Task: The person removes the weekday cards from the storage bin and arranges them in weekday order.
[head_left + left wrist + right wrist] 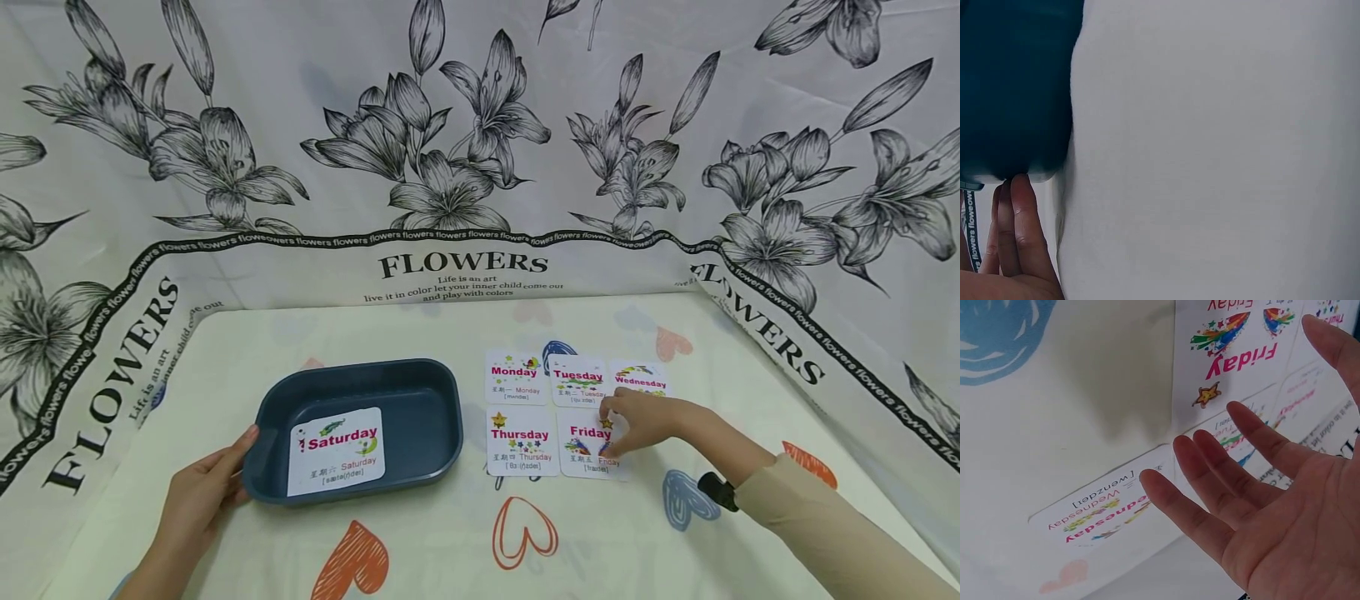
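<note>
Friday card [585, 447] lies flat on the tabletop [435, 546], right of the Thursday card [521, 446] and on the near side of the Tuesday card [576, 377]. Right hand [648, 418] is over its right part; grip released, fingers spread, nothing held; fingertip contact cannot be confirmed. Governing relation: the Friday card sits below and slightly left of the right hand, the nearer of the two; outline almost square, no marked long axis. Left hand [204, 485] grasps the dark blue tray [423, 421] at its left end; Saturday card [336, 450] inside.
</note>
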Demonstrator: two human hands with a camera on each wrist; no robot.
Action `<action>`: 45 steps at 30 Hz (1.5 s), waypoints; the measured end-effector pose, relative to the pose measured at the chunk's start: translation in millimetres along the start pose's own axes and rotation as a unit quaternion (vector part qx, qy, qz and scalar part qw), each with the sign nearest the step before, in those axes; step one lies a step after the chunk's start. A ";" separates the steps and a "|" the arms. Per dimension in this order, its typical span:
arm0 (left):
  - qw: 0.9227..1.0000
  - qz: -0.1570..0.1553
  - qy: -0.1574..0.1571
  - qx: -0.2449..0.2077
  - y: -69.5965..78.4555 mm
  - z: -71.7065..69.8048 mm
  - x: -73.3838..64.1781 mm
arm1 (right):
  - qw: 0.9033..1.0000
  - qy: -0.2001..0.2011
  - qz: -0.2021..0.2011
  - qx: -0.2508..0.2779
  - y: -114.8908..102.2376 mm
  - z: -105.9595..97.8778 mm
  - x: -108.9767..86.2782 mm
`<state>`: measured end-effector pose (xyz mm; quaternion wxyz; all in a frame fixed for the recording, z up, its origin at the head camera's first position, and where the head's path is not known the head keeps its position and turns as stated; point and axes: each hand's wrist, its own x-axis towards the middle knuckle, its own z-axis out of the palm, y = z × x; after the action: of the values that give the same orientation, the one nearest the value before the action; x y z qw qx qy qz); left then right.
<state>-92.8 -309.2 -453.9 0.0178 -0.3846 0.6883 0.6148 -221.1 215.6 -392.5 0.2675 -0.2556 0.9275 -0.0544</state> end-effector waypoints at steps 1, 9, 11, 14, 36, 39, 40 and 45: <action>1.000 0.001 -0.001 0.001 0.2 0.1 -0.2 | 1.000 -0.001 0.004 0.000 -1.4 -0.7 0.8; 1.000 -0.002 -0.002 -0.010 0.7 -0.1 -0.8 | 1.000 -0.003 0.000 -0.009 -9.9 -5.2 8.2; 1.000 -0.001 -0.003 -0.013 0.4 -0.5 -0.5 | 1.000 0.000 -0.007 -0.010 -12.3 -6.3 10.0; 1.000 0.006 -0.007 -0.012 -0.4 -1.1 0.0 | 1.000 0.001 -0.008 -0.008 -16.4 -7.9 13.1; 0.999 0.021 -0.028 -0.021 2.9 -3.2 -3.0 | 0.999 -0.016 -0.017 -0.027 -61.6 -19.6 42.8; 0.999 0.026 -0.025 -0.015 3.2 -3.2 -3.1 | 0.999 -0.017 -0.024 -0.031 -69.8 -22.2 46.8; 0.999 0.027 -0.023 -0.014 3.3 -3.2 -3.0 | 0.999 -0.017 -0.025 -0.034 -72.6 -23.1 47.9; 0.999 0.029 -0.012 -0.006 3.8 -2.9 -3.3 | 0.998 -0.020 -0.032 -0.041 -86.4 -27.2 52.4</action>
<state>-91.3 -310.2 -448.3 0.0063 -0.3568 0.6956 0.6236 -235.0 113.6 -373.4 0.2737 -0.2969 0.9146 -0.0192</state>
